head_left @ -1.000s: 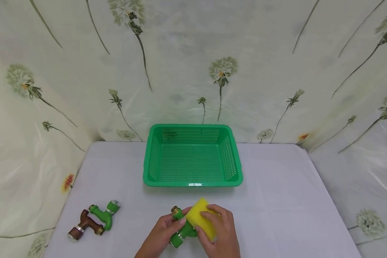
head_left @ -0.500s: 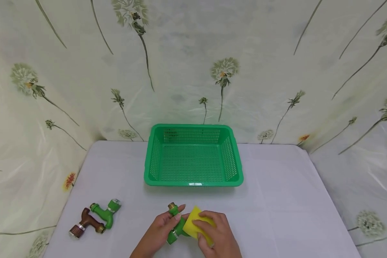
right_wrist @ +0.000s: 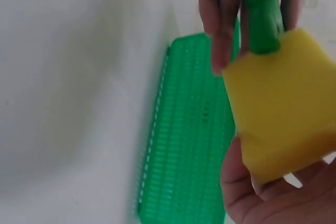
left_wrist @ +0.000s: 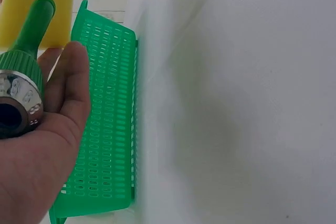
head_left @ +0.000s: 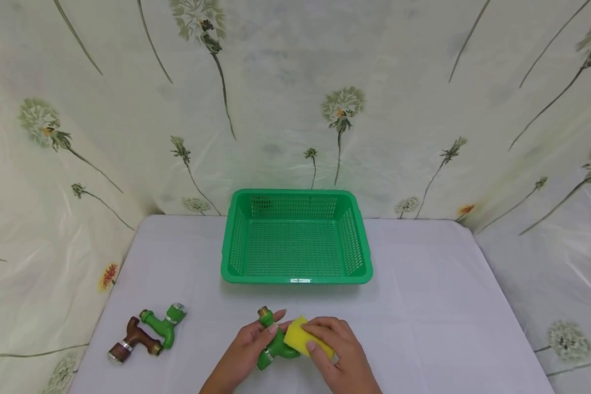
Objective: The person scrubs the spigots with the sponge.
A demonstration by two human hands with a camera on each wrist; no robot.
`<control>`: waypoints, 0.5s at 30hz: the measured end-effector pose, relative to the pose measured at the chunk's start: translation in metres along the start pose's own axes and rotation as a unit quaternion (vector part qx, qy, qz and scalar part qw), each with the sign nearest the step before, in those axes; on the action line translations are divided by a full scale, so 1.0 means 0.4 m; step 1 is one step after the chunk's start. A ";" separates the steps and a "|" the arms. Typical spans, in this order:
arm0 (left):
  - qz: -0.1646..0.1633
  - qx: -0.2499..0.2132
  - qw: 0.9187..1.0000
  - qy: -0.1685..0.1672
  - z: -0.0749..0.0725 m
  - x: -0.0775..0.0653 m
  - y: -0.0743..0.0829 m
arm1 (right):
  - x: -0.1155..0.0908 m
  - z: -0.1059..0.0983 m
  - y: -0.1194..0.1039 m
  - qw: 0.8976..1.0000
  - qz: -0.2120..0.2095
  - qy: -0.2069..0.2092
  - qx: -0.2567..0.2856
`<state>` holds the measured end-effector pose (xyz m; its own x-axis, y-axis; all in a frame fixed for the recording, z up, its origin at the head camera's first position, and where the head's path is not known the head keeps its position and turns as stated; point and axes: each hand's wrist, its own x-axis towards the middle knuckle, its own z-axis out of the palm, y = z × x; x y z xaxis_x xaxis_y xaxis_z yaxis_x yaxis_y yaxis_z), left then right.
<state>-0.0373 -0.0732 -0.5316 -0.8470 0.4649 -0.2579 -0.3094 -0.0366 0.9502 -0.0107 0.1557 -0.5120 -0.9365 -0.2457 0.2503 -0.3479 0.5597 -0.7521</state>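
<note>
My left hand (head_left: 246, 347) grips a green faucet (head_left: 277, 346) with a brass threaded end, thumb across its body. In my right hand (head_left: 342, 350) a yellow sponge (head_left: 302, 336) is pinched between thumb and fingers, close against the faucet's spout side. The right wrist view shows the sponge (right_wrist: 283, 103) at the tip of the green spout (right_wrist: 264, 30). From the left wrist, the faucet's ribbed handle (left_wrist: 23, 69) with its silver cap lies in the palm, and the sponge (left_wrist: 55, 9) is behind the spout.
A green perforated basket (head_left: 295, 279) stands at the back middle of the white-covered table (head_left: 423, 306). At the left lie a brown faucet (head_left: 135, 336) and another green faucet (head_left: 164, 326), close together. A flower-patterned cloth (head_left: 276, 109) hangs behind and at the sides.
The right hand and sponge have shifted down, then slightly right, and the sponge has tilted flatter. The left hand with its faucet has moved slightly left. The basket and lying faucets stay put.
</note>
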 end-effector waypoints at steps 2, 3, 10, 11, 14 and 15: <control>0.006 0.000 1.000 0.000 -0.002 -0.001 0.001 | -0.003 0.007 0.002 0.999 -0.010 -0.019 0.026; 0.009 0.001 1.000 -0.003 -0.002 -0.002 0.001 | -0.005 0.008 0.004 0.999 -0.008 -0.029 0.039; 0.010 -0.011 1.000 -0.014 0.006 -0.002 0.004 | -0.006 -0.015 0.026 0.994 0.041 -0.055 0.079; 0.013 -0.021 1.000 -0.014 0.007 -0.001 0.005 | -0.005 -0.018 0.028 0.994 0.053 -0.053 0.079; 0.013 -0.045 0.999 -0.011 0.011 0.001 0.007 | -0.005 -0.024 0.028 0.991 0.108 -0.039 0.067; 0.012 -0.052 0.999 -0.011 0.012 0.001 0.007 | -0.006 -0.024 0.026 0.989 0.129 -0.032 0.061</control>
